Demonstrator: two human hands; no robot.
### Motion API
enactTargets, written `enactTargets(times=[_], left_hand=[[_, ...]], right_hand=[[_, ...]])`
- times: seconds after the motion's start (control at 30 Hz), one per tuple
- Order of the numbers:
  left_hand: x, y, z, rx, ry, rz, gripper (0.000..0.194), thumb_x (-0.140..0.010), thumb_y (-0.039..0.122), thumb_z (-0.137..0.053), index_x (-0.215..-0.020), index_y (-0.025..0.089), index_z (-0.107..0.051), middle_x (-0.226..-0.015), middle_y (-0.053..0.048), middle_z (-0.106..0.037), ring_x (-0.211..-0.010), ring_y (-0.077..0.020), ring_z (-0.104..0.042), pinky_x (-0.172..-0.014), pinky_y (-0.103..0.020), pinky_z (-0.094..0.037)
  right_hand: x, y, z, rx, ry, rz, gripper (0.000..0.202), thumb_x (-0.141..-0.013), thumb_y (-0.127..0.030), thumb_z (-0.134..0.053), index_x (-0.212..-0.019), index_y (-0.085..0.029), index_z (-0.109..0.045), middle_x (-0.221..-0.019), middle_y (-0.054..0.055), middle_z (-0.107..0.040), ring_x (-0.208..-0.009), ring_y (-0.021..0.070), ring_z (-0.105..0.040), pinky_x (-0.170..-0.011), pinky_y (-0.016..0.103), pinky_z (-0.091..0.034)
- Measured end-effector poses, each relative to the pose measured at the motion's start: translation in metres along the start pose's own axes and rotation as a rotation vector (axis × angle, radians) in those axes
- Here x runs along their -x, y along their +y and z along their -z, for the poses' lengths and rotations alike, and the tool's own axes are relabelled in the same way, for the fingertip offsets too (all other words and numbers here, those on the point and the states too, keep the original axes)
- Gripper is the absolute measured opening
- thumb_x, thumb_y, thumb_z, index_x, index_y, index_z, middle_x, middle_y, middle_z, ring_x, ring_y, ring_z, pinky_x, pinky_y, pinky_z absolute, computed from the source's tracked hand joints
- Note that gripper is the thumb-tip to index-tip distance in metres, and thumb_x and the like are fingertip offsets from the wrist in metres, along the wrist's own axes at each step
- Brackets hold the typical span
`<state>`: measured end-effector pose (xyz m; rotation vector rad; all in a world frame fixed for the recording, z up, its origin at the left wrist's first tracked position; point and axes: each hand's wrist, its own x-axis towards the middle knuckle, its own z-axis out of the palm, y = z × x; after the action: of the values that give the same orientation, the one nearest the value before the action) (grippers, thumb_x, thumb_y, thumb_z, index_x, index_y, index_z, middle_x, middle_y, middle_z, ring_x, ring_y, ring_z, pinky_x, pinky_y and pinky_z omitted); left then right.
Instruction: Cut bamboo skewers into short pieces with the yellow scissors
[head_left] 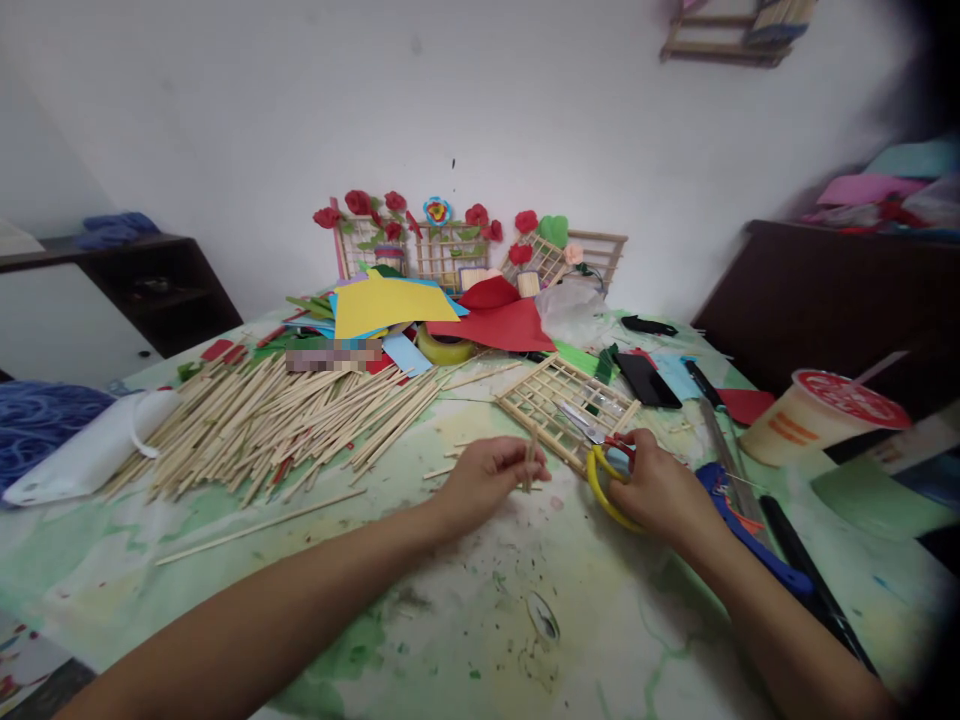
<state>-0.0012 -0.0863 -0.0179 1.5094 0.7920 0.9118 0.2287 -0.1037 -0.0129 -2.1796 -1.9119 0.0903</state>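
Observation:
Near the middle of the table, my left hand (491, 480) pinches short wooden sticks (531, 462) that stand roughly upright between thumb and fingers; how many cannot be told. My right hand (660, 485) is closed on the scissors (600, 485), which have one yellow and one red handle loop. Their metal blades point to the upper left, over a lattice of glued sticks (551, 385) lying flat behind my hands. A few short cut sticks (442, 470) lie just behind my left hand. To the left spreads a large pile of long wooden sticks (277, 420).
Coloured paper (394, 305) and a tape roll (444, 348) lie at the back, before stick frames with paper flowers (450, 240). To the right are a phone (649, 380), a blue-handled tool (757, 540), a knife (814, 580) and a drink cup (821, 415). A white glue gun (94, 445) lies far left.

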Motion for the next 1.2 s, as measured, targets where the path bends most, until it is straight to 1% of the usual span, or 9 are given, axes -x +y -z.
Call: enactTargets(times=[0.1,0.17,0.33,0.4,0.5,0.63,0.73,0.9,1.2], left_hand=[[0.008,-0.006,-0.011,-0.075,-0.112,0.000,0.016,-0.078,0.029,-0.055,-0.074,0.017,-0.065,-0.078,-0.004,-0.068,-0.070,-0.0138,-0.059,-0.064,-0.023,-0.044],[0.008,-0.010,-0.013,-0.059,-0.105,0.023,0.018,-0.078,0.031,-0.055,-0.074,0.016,-0.064,-0.078,-0.005,-0.068,-0.069,-0.0136,-0.058,-0.063,-0.023,-0.043],[-0.003,-0.004,0.001,0.135,0.090,0.109,0.019,-0.076,0.032,-0.059,-0.084,0.014,-0.060,-0.073,-0.005,-0.066,-0.069,-0.0144,-0.060,-0.064,-0.025,-0.047],[-0.007,0.003,0.009,0.200,0.163,0.093,0.021,-0.075,0.031,-0.060,-0.088,0.013,-0.059,-0.071,-0.004,-0.065,-0.067,-0.0137,-0.061,-0.066,-0.026,-0.048],[-0.011,0.010,0.018,0.224,0.211,0.074,0.027,-0.074,0.031,-0.062,-0.095,0.013,-0.059,-0.070,-0.004,-0.065,-0.065,-0.0133,-0.061,-0.064,-0.027,-0.049],[-0.013,0.009,0.021,0.210,0.224,0.063,0.034,-0.073,0.030,-0.063,-0.103,0.013,-0.058,-0.068,-0.004,-0.065,-0.064,-0.0139,-0.061,-0.062,-0.028,-0.049],[-0.013,0.008,0.020,0.174,0.219,0.063,0.027,-0.073,0.029,-0.062,-0.096,0.013,-0.059,-0.068,-0.005,-0.064,-0.063,-0.0135,-0.060,-0.061,-0.027,-0.048],[-0.011,0.008,0.019,-0.012,0.173,0.014,0.019,-0.075,0.027,-0.058,-0.085,0.012,-0.064,-0.066,-0.004,-0.063,-0.060,-0.0122,-0.057,-0.059,-0.024,-0.045],[-0.006,0.008,0.017,-0.301,0.076,-0.057,0.015,-0.073,0.018,-0.054,-0.068,0.014,-0.067,-0.066,-0.003,-0.065,-0.061,-0.0126,-0.056,-0.058,-0.021,-0.041]], right_hand=[[-0.001,0.000,0.003,-0.090,0.095,-0.018,0.048,-0.069,-0.034,-0.055,-0.110,-0.014,-0.042,-0.085,0.011,-0.064,-0.073,0.0237,-0.061,-0.059,0.029,-0.038],[-0.002,0.000,0.004,-0.168,0.157,-0.052,0.052,-0.068,-0.039,-0.057,-0.110,-0.015,-0.039,-0.084,0.010,-0.063,-0.071,0.0227,-0.060,-0.060,0.030,-0.040],[0.004,-0.008,0.005,-0.420,0.243,-0.041,0.054,-0.062,-0.046,-0.064,-0.102,-0.019,-0.041,-0.076,0.005,-0.061,-0.065,0.0194,-0.058,-0.055,0.027,-0.042],[0.010,-0.015,0.008,-0.466,0.255,0.019,0.060,-0.062,-0.045,-0.065,-0.109,-0.018,-0.038,-0.072,0.002,-0.060,-0.061,0.0178,-0.056,-0.053,0.026,-0.041],[0.020,-0.025,0.011,-0.467,0.171,0.158,0.068,-0.069,-0.041,-0.062,-0.126,-0.019,-0.032,-0.073,0.000,-0.060,-0.059,0.0155,-0.055,-0.054,0.025,-0.041],[0.027,-0.030,0.005,-0.324,0.066,0.304,0.049,-0.074,-0.039,-0.056,-0.120,-0.023,-0.048,-0.072,0.001,-0.060,-0.058,0.0149,-0.054,-0.050,0.024,-0.038],[0.027,-0.030,0.002,-0.227,0.062,0.308,0.047,-0.073,-0.039,-0.057,-0.116,-0.022,-0.052,-0.073,0.002,-0.062,-0.058,0.0168,-0.056,-0.050,0.025,-0.038],[0.028,-0.033,0.006,-0.152,0.029,0.363,0.055,-0.071,-0.042,-0.060,-0.120,-0.020,-0.049,-0.106,0.012,-0.062,-0.091,0.0267,-0.060,-0.070,0.033,-0.044],[0.031,-0.034,-0.001,-0.163,-0.028,0.410,0.060,-0.070,-0.035,-0.062,-0.126,-0.020,-0.047,-0.109,0.013,-0.060,-0.099,0.0275,-0.057,-0.079,0.037,-0.043]])
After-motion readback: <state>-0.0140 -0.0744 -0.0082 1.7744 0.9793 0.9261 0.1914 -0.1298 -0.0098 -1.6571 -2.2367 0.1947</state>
